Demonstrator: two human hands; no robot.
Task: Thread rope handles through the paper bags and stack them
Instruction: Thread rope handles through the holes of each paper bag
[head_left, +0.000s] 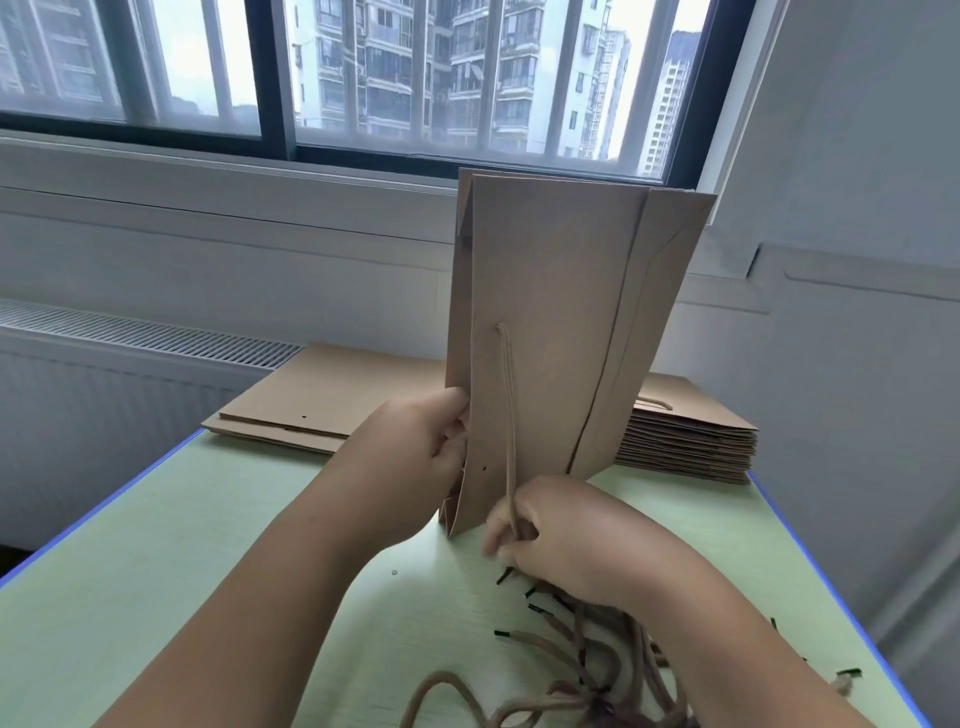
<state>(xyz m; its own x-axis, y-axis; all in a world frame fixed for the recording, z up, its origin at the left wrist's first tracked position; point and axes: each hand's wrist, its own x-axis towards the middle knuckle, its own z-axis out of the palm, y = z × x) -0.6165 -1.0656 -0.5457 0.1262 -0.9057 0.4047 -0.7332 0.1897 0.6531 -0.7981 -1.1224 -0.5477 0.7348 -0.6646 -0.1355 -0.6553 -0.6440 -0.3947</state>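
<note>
The pale green desk (208, 571) with a blue edge carries everything, under a wide window (363, 78). A brown paper bag (550, 322), folded flat, stands on end at the middle of the desk. Its long axis runs up and down, its folded base is at the top on the far side, and its mouth end is low, near the person. At the far right lies a tall stack of flat bags (691, 441) with a rope loop showing on top. At the far left a lower pile of flat bags (291, 410) shows bare punched holes. A loose bundle of ropes (571, 670) with black tips lies on the near right of the desk, partly under the right forearm. The left hand (415, 452) grips the upright bag's left edge near the mouth, fingers curled onto it. The right hand (561, 535), just below the bag, pinches a rope handle (506, 395) that leaves a hole in the bag's face and hangs straight down into the fingers. A small open hole (484, 468) sits left of the rope, between the hands
</note>
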